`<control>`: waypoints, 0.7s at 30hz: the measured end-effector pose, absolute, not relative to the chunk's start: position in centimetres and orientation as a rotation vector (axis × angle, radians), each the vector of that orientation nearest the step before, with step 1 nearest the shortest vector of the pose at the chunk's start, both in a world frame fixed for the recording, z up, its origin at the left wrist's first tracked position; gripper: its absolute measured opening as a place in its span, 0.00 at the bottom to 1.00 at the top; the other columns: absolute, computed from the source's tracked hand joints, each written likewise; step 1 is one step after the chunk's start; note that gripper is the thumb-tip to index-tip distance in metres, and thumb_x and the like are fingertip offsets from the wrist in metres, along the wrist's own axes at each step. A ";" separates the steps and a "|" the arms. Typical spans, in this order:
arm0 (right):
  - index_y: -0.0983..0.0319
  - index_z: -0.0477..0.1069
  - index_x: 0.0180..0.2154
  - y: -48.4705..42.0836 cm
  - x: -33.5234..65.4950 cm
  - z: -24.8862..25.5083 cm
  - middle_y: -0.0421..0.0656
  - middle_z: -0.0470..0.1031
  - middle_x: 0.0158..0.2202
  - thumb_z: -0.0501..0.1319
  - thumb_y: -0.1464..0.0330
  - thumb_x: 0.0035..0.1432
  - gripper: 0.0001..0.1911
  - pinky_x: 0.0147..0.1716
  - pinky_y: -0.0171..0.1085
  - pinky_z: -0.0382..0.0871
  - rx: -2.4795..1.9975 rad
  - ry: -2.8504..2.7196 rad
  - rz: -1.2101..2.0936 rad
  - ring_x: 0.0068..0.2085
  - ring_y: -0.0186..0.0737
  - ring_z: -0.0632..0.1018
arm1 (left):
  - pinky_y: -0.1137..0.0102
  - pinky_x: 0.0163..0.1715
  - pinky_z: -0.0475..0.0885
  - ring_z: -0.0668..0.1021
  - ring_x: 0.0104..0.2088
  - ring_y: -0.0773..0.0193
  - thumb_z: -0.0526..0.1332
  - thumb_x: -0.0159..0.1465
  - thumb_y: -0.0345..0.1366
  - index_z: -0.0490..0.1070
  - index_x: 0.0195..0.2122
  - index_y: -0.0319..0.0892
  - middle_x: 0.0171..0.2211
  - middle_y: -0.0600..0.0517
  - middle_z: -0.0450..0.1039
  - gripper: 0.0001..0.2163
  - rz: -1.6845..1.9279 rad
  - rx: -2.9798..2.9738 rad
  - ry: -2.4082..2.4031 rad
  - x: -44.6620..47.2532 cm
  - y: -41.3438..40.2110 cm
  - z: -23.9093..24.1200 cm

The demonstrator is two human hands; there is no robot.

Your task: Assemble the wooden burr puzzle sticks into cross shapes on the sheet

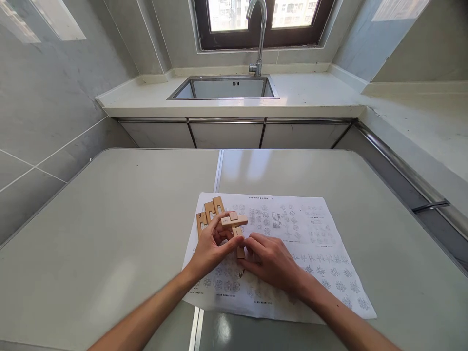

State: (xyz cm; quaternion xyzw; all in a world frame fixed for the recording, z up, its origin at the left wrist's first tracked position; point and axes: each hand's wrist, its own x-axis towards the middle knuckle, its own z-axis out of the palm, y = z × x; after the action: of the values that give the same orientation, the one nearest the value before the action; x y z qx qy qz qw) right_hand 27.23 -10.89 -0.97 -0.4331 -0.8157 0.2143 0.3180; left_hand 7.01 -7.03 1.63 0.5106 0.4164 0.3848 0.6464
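My left hand point(211, 243) and my right hand point(268, 261) meet over a printed instruction sheet point(310, 234) on a grey table. Between them is a small wooden puzzle of crossed notched bars point(236, 225). The left hand's fingers are closed round its upper crossed bars. The right hand's fingers pinch the lower upright bar point(240, 251). Several loose notched wooden pieces point(209, 210) lie on the sheet just behind the left hand.
The grey table point(109, 234) has a seam point(218, 170) down its middle. Beyond it runs a white counter with a steel sink point(226, 88) and tap point(259, 34) under a window. Tiled walls stand on both sides.
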 end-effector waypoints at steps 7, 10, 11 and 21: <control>0.56 0.72 0.47 -10.4 28.5 -0.3 0.42 0.78 0.32 0.67 0.55 0.68 0.14 0.28 0.37 0.72 -1.149 -1.566 1.321 0.29 0.39 0.78 | 0.70 0.35 0.77 0.80 0.34 0.64 0.76 0.63 0.45 0.65 0.66 0.40 0.44 0.45 0.80 0.34 0.852 1.182 0.959 6.9 -7.1 1.8; 0.56 0.71 0.47 -10.1 28.9 0.1 0.47 0.81 0.45 0.67 0.51 0.68 0.17 0.27 0.37 0.77 -1.018 -1.307 1.610 0.35 0.42 0.84 | 0.71 0.32 0.76 0.78 0.31 0.66 0.76 0.63 0.46 0.65 0.66 0.41 0.42 0.47 0.80 0.35 0.863 1.205 0.950 6.9 -7.0 1.4; 0.56 0.71 0.46 -10.0 29.0 0.2 0.50 0.79 0.52 0.68 0.51 0.67 0.18 0.27 0.37 0.78 -0.973 -1.261 1.662 0.38 0.43 0.85 | 0.70 0.33 0.77 0.79 0.31 0.66 0.75 0.63 0.46 0.65 0.66 0.41 0.42 0.47 0.80 0.35 0.863 1.216 0.948 6.9 -7.0 1.3; 0.54 0.72 0.54 -9.3 30.2 -0.7 0.48 0.73 0.63 0.81 0.61 0.53 0.31 0.46 0.44 0.82 -0.796 -0.932 1.932 0.40 0.39 0.84 | 0.66 0.43 0.81 0.84 0.40 0.59 0.75 0.63 0.43 0.65 0.66 0.44 0.42 0.48 0.81 0.33 0.906 1.497 0.918 7.1 -7.8 2.0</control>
State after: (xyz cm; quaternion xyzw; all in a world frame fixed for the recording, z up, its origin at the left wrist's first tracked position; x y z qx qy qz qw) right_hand 30.17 -9.31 -0.66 -0.3167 -0.3708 0.7686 0.4141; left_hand 7.08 -7.82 1.96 0.6325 0.3880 0.3829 0.5503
